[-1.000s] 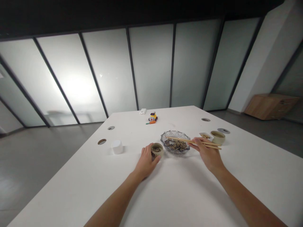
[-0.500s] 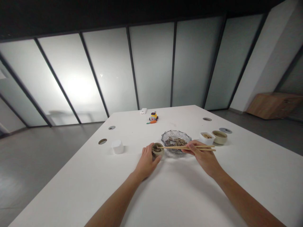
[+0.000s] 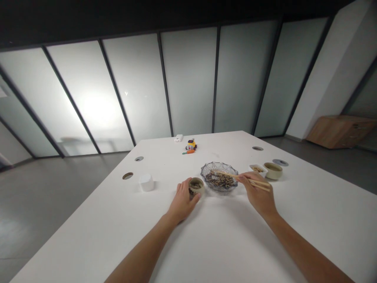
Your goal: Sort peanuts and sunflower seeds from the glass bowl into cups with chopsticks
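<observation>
My left hand [image 3: 183,200] is wrapped round a small beige cup [image 3: 200,191], which stands on the white table with some dark seeds inside. In my right hand [image 3: 259,194] is a pair of wooden chopsticks [image 3: 232,175], pointing left over a scalloped glass bowl [image 3: 206,173]. Striped seeds [image 3: 220,181], which look like sunflower seeds, fill the bottom of that bowl. Whether the tips grip a seed is too small to tell. Just behind my right hand are a white dish [image 3: 264,173] of pale nuts or kernels and a second beige cup [image 3: 275,171].
A white lidded container [image 3: 146,182] stands left of my left hand. Farther back on the table [image 3: 165,161] are a yellow toy vehicle [image 3: 192,144], an orange carrot-shaped object [image 3: 190,151] and a white box [image 3: 178,138]. Round cable holes lie near both side edges.
My right hand has moved the chopsticks away from the beige cup, to the right and over the glass bowl. My left hand stays on the cup.
</observation>
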A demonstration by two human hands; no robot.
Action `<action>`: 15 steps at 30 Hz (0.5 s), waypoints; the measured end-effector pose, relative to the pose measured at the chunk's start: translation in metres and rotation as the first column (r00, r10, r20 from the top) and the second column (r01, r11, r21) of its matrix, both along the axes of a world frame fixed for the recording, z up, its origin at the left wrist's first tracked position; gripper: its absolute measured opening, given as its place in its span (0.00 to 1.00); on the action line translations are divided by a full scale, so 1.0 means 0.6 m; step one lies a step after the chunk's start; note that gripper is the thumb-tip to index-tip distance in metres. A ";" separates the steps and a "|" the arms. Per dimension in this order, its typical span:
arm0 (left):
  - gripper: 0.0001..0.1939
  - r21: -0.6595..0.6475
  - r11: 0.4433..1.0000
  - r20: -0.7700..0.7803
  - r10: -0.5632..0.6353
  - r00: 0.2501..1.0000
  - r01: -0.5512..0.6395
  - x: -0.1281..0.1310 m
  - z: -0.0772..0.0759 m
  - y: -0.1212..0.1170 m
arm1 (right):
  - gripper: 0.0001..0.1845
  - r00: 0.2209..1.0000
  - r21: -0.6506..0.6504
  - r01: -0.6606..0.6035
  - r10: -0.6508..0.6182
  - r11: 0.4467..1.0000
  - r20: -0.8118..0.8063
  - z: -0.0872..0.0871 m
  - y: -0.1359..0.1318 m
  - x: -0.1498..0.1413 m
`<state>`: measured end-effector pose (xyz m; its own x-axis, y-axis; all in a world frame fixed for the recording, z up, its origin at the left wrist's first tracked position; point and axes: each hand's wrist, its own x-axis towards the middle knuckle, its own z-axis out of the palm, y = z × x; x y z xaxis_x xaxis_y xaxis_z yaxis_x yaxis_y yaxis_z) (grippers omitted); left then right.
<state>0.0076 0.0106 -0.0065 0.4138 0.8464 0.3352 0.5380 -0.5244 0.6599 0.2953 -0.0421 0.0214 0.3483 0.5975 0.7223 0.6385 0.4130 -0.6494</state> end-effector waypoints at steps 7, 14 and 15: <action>0.30 -0.018 1.000 0.003 0.000 1.000 0.000 0.001 0.005 -0.003 | 0.23 0.994 -0.022 -0.089 0.091 0.996 0.057 -0.011 0.012 -0.009; 0.30 -0.009 1.000 0.009 -0.001 1.000 0.001 0.000 0.003 -0.002 | 0.28 0.997 -0.078 -0.072 0.075 0.994 0.033 -0.017 0.021 -0.009; 0.30 -0.008 1.000 0.011 0.002 1.000 -0.002 -0.001 0.002 -0.001 | 0.29 0.997 -0.082 -0.067 0.071 0.994 0.038 -0.017 0.021 -0.009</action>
